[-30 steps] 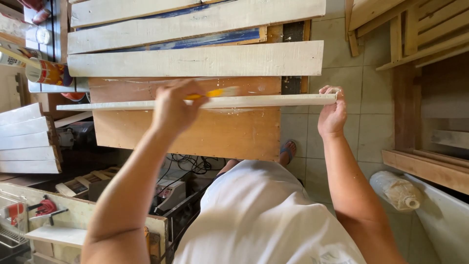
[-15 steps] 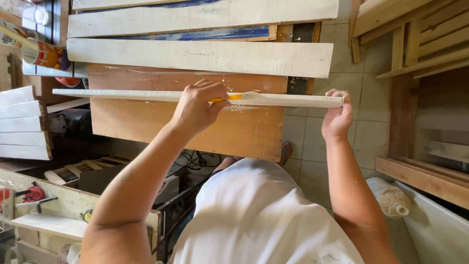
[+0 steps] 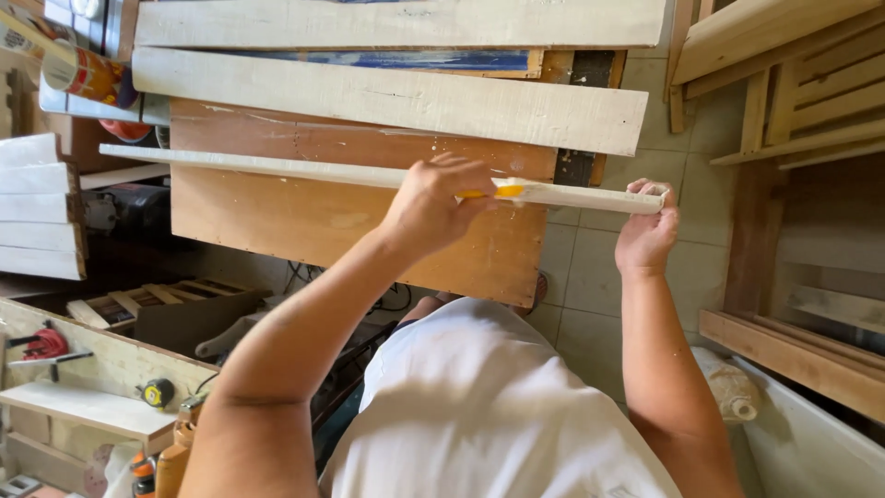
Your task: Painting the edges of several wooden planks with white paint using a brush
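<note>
A long, thin white-painted wooden strip (image 3: 277, 168) lies across a brown plywood panel (image 3: 323, 221). My left hand (image 3: 433, 207) is closed on a yellow-handled scraper (image 3: 505, 191) whose blade rests on the strip, a little short of the strip's right end. That right end is gripped by my right hand (image 3: 645, 235), with the fingers curled over it. The scraper's handle is mostly hidden inside my left fist.
Wide white boards (image 3: 396, 97) lie stacked beyond the strip. More white slats (image 3: 37, 203) are stacked at the left. Lower left is a workbench (image 3: 83, 406) with a tape measure (image 3: 157, 392) and a red clamp (image 3: 41, 343). Wooden frames (image 3: 793, 101) stand at the right over tiled floor (image 3: 590, 277).
My left hand with the scraper has slid right along the strip, closer to my right hand. The right hand keeps its hold on the strip's end.
</note>
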